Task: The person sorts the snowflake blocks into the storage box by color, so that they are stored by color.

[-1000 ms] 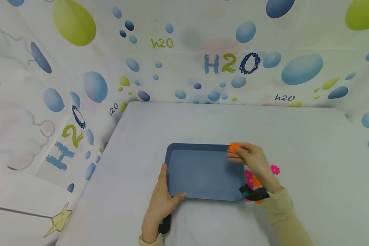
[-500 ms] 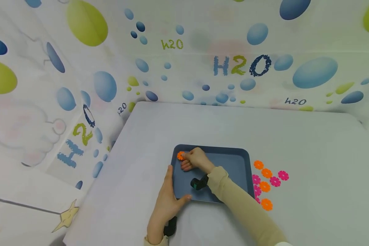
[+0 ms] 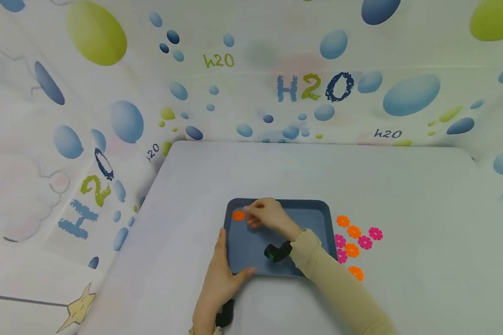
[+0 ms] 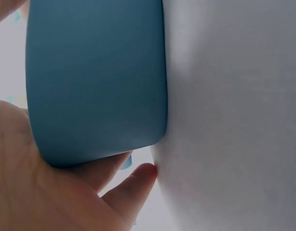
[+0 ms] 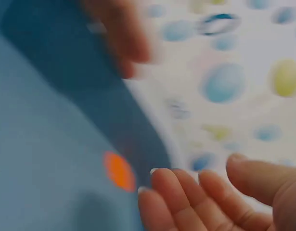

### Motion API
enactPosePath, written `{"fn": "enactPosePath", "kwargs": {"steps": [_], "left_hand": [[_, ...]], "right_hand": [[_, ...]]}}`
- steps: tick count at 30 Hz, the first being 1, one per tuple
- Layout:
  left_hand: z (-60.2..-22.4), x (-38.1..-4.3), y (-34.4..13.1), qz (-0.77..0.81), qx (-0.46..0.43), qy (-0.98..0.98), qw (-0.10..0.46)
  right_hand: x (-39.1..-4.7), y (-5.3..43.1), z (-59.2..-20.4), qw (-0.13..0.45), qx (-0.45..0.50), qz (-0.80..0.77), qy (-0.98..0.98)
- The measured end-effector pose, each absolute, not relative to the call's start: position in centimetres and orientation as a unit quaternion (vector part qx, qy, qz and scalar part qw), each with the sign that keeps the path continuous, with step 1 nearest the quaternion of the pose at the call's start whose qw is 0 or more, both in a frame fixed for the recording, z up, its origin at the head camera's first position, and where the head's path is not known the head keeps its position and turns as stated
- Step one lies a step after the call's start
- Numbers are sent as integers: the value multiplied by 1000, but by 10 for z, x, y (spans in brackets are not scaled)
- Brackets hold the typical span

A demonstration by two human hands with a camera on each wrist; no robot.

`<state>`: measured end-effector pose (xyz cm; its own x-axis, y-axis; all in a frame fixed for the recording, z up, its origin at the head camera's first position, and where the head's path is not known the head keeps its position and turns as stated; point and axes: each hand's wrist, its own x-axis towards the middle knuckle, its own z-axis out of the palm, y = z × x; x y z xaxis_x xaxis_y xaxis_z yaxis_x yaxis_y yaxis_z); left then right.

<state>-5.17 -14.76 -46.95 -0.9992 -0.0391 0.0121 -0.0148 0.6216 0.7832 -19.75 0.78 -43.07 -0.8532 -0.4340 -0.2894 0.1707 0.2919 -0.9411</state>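
A shallow blue-grey tray (image 3: 247, 253) lies on the white table. My left hand (image 3: 220, 279) holds its near left corner, thumb along the front edge and fingers along the left side; the left wrist view shows the tray wall (image 4: 97, 82) against the palm. One orange flower-shaped piece (image 3: 238, 215) rests inside the far left corner. Just right of it hovers my right hand (image 3: 270, 215). In the right wrist view the thumb stands apart from the loosely bent fingers, with nothing between them, and the orange piece (image 5: 120, 171) lies beyond the fingertips.
Right of the tray lie several loose flower-shaped pieces, orange (image 3: 352, 250) and pink (image 3: 365, 242), some close against the tray's right side. A white cloth (image 3: 293, 65) printed with drops hangs behind the table (image 3: 423, 195) and on its left.
My right hand carried the orange flower piece leftward across the tray, let go of it in the far left corner, and has drawn slightly away. The left hand stays at the tray.
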Motion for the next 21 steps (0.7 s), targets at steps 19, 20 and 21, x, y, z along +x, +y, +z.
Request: {"fn": "enactPosePath", "kwargs": {"steps": [19, 20, 21], "left_hand": [[-465, -55, -145, -426, 48, -903, -43], [-464, -55, -145, -426, 49, -902, -46], [-464, -55, -144, -426, 50, -902, -48]], "right_hand": [[-185, 216, -449, 78, 30, -509, 857], [-184, 217, -453, 82, 29, -503, 860], [-184, 217, -457, 82, 24, -498, 863]]}}
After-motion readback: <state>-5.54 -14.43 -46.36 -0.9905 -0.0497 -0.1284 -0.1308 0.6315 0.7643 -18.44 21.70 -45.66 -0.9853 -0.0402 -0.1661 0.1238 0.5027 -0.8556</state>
